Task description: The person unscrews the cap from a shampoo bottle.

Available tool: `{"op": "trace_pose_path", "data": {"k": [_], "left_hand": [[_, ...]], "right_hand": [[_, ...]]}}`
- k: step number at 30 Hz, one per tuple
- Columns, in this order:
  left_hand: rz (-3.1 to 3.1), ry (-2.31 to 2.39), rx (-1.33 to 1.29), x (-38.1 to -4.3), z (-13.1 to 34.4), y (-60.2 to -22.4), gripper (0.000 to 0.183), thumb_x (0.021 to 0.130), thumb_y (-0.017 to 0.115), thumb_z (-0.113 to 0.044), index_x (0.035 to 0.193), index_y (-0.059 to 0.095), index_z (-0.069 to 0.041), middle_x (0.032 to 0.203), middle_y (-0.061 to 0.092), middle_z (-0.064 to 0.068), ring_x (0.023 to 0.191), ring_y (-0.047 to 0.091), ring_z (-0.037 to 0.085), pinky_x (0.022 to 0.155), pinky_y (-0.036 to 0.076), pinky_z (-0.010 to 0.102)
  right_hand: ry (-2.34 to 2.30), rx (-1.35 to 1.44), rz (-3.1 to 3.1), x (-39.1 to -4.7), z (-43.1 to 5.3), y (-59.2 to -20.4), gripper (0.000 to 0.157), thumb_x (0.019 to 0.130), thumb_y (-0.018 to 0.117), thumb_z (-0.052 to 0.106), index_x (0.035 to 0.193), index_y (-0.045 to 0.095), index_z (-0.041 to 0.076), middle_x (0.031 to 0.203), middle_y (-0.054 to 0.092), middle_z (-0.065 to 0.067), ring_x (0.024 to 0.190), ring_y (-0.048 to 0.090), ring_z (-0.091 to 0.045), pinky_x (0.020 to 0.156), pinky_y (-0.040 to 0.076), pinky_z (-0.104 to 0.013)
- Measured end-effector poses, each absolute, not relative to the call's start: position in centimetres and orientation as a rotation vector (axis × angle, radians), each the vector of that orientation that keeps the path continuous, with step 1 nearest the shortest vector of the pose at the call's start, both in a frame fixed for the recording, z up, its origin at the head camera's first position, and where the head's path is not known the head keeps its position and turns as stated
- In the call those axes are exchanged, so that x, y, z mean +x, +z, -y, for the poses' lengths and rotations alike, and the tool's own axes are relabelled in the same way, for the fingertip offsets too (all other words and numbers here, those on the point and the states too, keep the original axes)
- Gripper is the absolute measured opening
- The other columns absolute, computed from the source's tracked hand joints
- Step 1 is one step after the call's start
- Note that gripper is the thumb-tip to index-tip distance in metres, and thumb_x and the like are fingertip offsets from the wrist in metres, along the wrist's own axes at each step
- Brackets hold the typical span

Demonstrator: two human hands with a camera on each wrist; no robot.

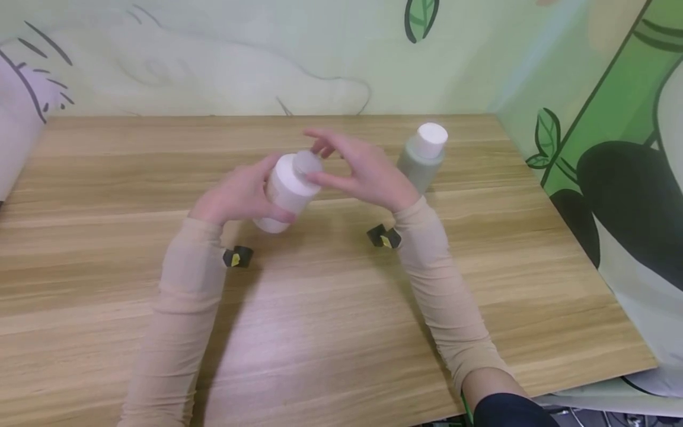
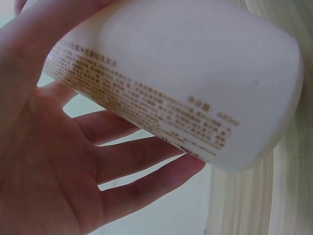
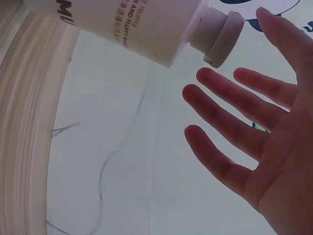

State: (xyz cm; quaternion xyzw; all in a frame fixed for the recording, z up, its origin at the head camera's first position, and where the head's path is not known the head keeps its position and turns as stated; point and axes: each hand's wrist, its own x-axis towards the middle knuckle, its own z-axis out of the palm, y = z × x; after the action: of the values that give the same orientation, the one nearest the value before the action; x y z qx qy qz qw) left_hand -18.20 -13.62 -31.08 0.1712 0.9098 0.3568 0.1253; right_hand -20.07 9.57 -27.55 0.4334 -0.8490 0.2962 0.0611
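Note:
My left hand [image 1: 235, 193] grips a white shampoo bottle [image 1: 288, 193] round its body and holds it tilted, cap up and toward the right. Brown print and "440ml" show on the bottle [image 2: 195, 63] in the left wrist view. Its white cap [image 3: 217, 36] has a wider round top. Beside the cap, my right hand [image 1: 368, 169] is spread, thumb and fingers apart around the cap's end. In the right wrist view the fingers [image 3: 222, 110] are fairly straight, with nothing held between them.
A grey-green bottle with a white cap [image 1: 432, 133] stands on the wooden table [image 1: 320, 332] behind my right wrist. Small black pieces with yellow marks [image 1: 385, 237] sit at both wrists. A painted wall [image 1: 213, 59] borders the table's far edge.

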Motion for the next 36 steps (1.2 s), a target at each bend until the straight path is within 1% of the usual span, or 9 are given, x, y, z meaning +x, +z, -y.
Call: {"op": "trace_pose_path", "data": {"k": [5, 10, 16, 19, 23, 26, 32, 34, 36], "left_hand": [[-2.651, 1.027, 0.492, -18.2, 13.64, -31.13, 0.089, 0.066, 0.086, -0.024, 0.141, 0.04, -0.021, 0.127, 0.062, 0.012, 0.109, 0.06, 0.031, 0.094, 0.048, 0.053], [-2.642, 1.013, 0.491, -18.29, 13.57, -31.22, 0.088, 0.066, 0.086, -0.025, 0.141, 0.04, -0.021, 0.127, 0.061, 0.011, 0.109, 0.06, 0.031, 0.093, 0.048, 0.053], [-2.63, 1.016, 0.493, -18.38, 13.53, -31.35, 0.087, 0.066, 0.086, -0.025, 0.14, 0.04, -0.021, 0.126, 0.062, 0.011, 0.109, 0.06, 0.031, 0.093, 0.049, 0.052], [-2.629, 1.009, 0.496, -18.36, 13.55, -31.37, 0.086, 0.066, 0.086, -0.025, 0.14, 0.041, -0.021, 0.125, 0.062, 0.011, 0.107, 0.061, 0.031, 0.092, 0.049, 0.051], [-2.638, 0.993, 0.502, -18.39, 13.59, -31.35, 0.086, 0.066, 0.085, -0.024, 0.139, 0.041, -0.021, 0.124, 0.063, 0.012, 0.106, 0.061, 0.031, 0.091, 0.049, 0.05], [-2.649, 0.976, 0.506, -18.47, 13.6, -31.34, 0.087, 0.066, 0.085, -0.025, 0.14, 0.04, -0.021, 0.123, 0.063, 0.012, 0.106, 0.061, 0.031, 0.09, 0.049, 0.049], [-2.663, 0.968, 0.509, -18.48, 13.49, -31.39, 0.086, 0.066, 0.085, -0.025, 0.14, 0.041, -0.022, 0.123, 0.064, 0.011, 0.105, 0.061, 0.031, 0.09, 0.049, 0.049], [-2.665, 0.971, 0.506, -18.45, 13.44, -31.4, 0.086, 0.066, 0.085, -0.025, 0.139, 0.041, -0.022, 0.123, 0.064, 0.012, 0.105, 0.061, 0.031, 0.09, 0.049, 0.05], [-2.665, 0.98, 0.506, -18.44, 13.4, -31.41, 0.086, 0.066, 0.085, -0.025, 0.14, 0.041, -0.022, 0.124, 0.064, 0.012, 0.106, 0.062, 0.031, 0.091, 0.049, 0.051]], "right_hand": [[0.861, 1.272, 2.57, -20.09, -9.31, -27.75, 0.05, 0.091, 0.067, 0.029, 0.133, 0.054, 0.006, 0.112, 0.068, -0.005, 0.102, 0.062, -0.016, 0.091, 0.05, -0.028], [0.81, 1.271, 2.563, -20.06, -9.1, -27.86, 0.042, 0.091, 0.067, 0.03, 0.125, 0.06, 0.008, 0.113, 0.068, -0.003, 0.101, 0.061, -0.013, 0.09, 0.05, -0.027], [0.795, 1.317, 2.54, -20.08, -9.16, -27.97, 0.035, 0.091, 0.066, 0.027, 0.121, 0.062, 0.008, 0.112, 0.068, -0.003, 0.101, 0.061, -0.013, 0.091, 0.049, -0.026], [0.795, 1.365, 2.535, -20.09, -9.21, -28.01, 0.035, 0.091, 0.065, 0.023, 0.122, 0.062, 0.007, 0.115, 0.067, -0.005, 0.105, 0.06, -0.014, 0.094, 0.049, -0.027], [0.796, 1.411, 2.565, -20.04, -9.29, -27.83, 0.041, 0.09, 0.066, 0.019, 0.128, 0.059, 0.006, 0.124, 0.064, -0.007, 0.116, 0.058, -0.018, 0.102, 0.046, -0.029], [0.796, 1.448, 2.577, -20.05, -9.38, -27.64, 0.044, 0.09, 0.066, 0.018, 0.13, 0.057, 0.005, 0.128, 0.063, -0.008, 0.12, 0.056, -0.02, 0.104, 0.045, -0.031], [0.802, 1.498, 2.553, -20.08, -9.51, -27.6, 0.046, 0.09, 0.066, 0.018, 0.132, 0.055, 0.004, 0.129, 0.062, -0.009, 0.121, 0.056, -0.02, 0.106, 0.044, -0.029], [0.818, 1.473, 2.555, -20.01, -9.44, -27.59, 0.047, 0.091, 0.065, 0.021, 0.134, 0.053, 0.003, 0.131, 0.061, -0.009, 0.122, 0.056, -0.019, 0.107, 0.043, -0.028], [0.833, 1.409, 2.572, -19.93, -9.34, -27.57, 0.048, 0.093, 0.063, 0.025, 0.135, 0.053, 0.004, 0.129, 0.063, -0.008, 0.119, 0.057, -0.018, 0.104, 0.044, -0.027]]}}
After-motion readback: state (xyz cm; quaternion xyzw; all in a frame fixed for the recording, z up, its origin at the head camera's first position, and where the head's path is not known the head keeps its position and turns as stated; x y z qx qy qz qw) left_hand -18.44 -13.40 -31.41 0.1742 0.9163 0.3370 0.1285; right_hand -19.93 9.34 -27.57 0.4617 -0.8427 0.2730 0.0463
